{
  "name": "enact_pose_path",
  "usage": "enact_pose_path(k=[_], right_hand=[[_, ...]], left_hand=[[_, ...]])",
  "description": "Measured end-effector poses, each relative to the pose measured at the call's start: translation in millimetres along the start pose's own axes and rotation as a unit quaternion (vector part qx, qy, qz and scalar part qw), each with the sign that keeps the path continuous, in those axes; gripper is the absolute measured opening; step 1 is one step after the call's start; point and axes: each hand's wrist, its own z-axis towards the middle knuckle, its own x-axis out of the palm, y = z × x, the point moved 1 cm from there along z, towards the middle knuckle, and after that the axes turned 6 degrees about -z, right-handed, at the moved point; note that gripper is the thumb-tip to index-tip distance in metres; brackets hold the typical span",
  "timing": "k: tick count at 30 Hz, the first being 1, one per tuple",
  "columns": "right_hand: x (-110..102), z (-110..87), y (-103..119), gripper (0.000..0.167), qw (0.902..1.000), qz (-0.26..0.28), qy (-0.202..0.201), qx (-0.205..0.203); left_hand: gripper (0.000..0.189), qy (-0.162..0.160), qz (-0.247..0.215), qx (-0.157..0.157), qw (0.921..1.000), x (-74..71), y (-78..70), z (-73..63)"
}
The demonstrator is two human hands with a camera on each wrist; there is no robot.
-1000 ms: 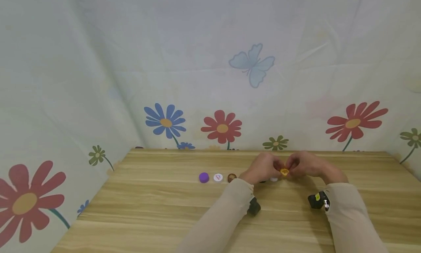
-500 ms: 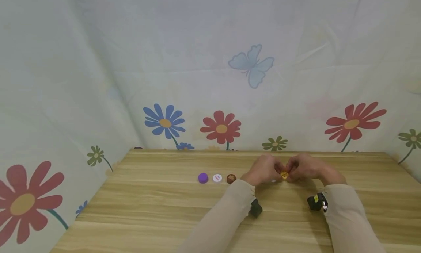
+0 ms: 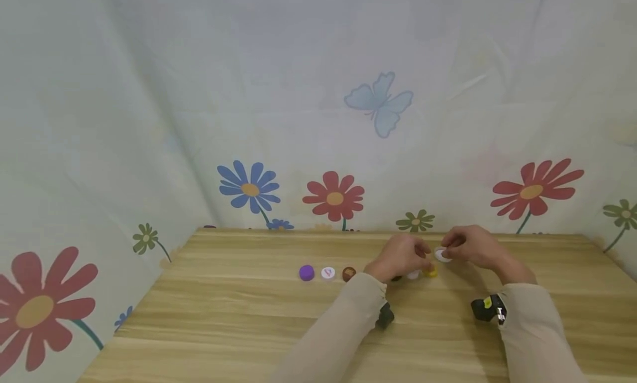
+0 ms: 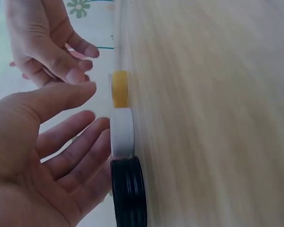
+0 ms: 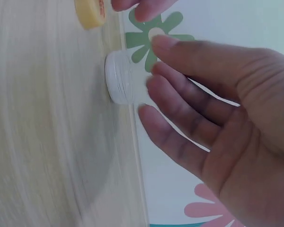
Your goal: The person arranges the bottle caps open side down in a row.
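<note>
Several round bottle caps stand in a row on the wooden table. My left hand (image 3: 400, 257) hovers over the row's right part, its fingers relaxed and apart from the yellow cap (image 4: 119, 89), the white cap (image 4: 122, 132) and the black cap (image 4: 128, 191). In the head view this hand partly covers those three. Past the yellow one, farther back, lies another whitish cap (image 5: 119, 78) with a clear rim. My right hand (image 3: 474, 247) is over that cap with loosely bent fingers; the right wrist view shows a gap between fingertips and cap.
Left of my left hand, the row holds a purple cap (image 3: 306, 273), a white cap with a printed mark (image 3: 328, 273) and a brown cap (image 3: 349, 273). A flowered cloth (image 3: 278, 123) hangs behind the table's back edge.
Both hands pinched the yellow cap before; now it lies on the table at the row's end, let go. My right hand has moved right and back, and a whitish cap now shows beneath it.
</note>
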Motion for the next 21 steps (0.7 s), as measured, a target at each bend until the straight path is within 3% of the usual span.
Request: enact_pose_path(k=[5,11,21], right_hand=[[-2,-0.6,-6,0.032,0.9995,-0.001,-0.029,0.013],[3,-0.2,-11,0.042,0.9993,-0.001,-0.033,0.019],[5,1.4,-16,0.041,0.9998,-0.008,-0.018,0.004]], left_hand=[[0.031,-0.025,-0.031,-0.026,0.9989,7.6,-0.2,8.4],[0.036,-0.035,-0.065,-0.064,0.9952,13.9,-1.7,14.0],[0.032,-0.027,-0.045,-0.039,0.9978,18.2,-4.2,21.6]])
